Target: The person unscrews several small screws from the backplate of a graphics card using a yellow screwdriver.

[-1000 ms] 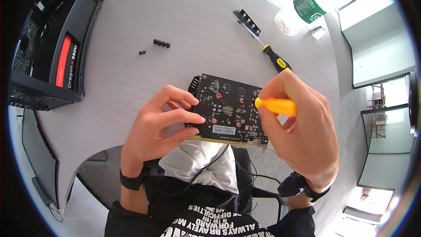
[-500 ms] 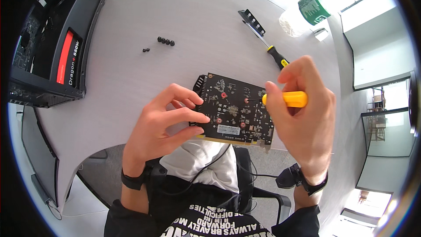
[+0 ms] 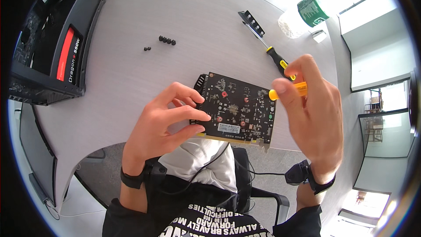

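Note:
A black graphics card (image 3: 232, 109) lies on the desk at its near edge, with its circuit-board back facing up. The fingertips of my left hand (image 3: 164, 120) grip the card's left end, fingers parted, the thumb at its lower left corner. A yellow-handled screwdriver (image 3: 300, 90) is pinched between thumb and fingers of my right hand (image 3: 313, 109), above the card's right end. Its thin dark shaft points left toward a red-ringed screw hole (image 3: 246, 99). Whether the tip touches it I cannot tell.
A black-and-yellow screwdriver (image 3: 280, 62) lies beyond my right hand, beside a black slotted bracket (image 3: 254, 23). Small black screws (image 3: 167, 41) sit in a row, with two more (image 3: 147, 48) nearby. An open computer case (image 3: 52, 52) stands left; a green-labelled plastic container (image 3: 312, 9) is far right.
My right hand has shifted right with the yellow screwdriver, its handle now farther from the card's middle. My left hand and the card have stayed almost still.

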`<state>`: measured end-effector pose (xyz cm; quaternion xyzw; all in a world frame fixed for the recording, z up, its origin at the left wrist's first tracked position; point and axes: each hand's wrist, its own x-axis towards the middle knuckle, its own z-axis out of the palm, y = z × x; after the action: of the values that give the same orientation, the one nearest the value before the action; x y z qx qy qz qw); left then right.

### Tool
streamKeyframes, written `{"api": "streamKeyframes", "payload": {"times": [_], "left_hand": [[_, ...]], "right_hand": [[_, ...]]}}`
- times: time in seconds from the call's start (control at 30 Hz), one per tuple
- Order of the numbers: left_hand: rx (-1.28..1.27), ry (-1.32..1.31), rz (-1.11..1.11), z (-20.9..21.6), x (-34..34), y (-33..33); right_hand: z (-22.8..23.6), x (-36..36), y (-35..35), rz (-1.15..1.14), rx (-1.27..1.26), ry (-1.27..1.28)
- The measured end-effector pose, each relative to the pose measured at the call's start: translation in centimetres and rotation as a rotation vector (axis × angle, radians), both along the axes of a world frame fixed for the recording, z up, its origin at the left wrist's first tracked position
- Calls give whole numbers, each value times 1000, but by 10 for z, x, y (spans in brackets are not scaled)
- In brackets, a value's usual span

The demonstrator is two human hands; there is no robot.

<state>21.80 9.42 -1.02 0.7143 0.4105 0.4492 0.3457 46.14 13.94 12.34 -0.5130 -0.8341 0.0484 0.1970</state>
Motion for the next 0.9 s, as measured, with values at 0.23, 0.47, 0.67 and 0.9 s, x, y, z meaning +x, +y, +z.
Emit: {"api": "streamKeyframes", "payload": {"times": [0.23,0.47,0.67,0.9], "left_hand": [[26,-5,-4,-3,0,0],[27,2,13,-4,0,-1],[25,-7,6,-3,4,1],[28,-4,12,-4,2,1]], "right_hand": [[-7,7,2,123,-21,-48],[-5,11,5,197,-111,95],[8,1,-5,-53,-144,-93],[-3,5,-3,97,-90,126]]}}
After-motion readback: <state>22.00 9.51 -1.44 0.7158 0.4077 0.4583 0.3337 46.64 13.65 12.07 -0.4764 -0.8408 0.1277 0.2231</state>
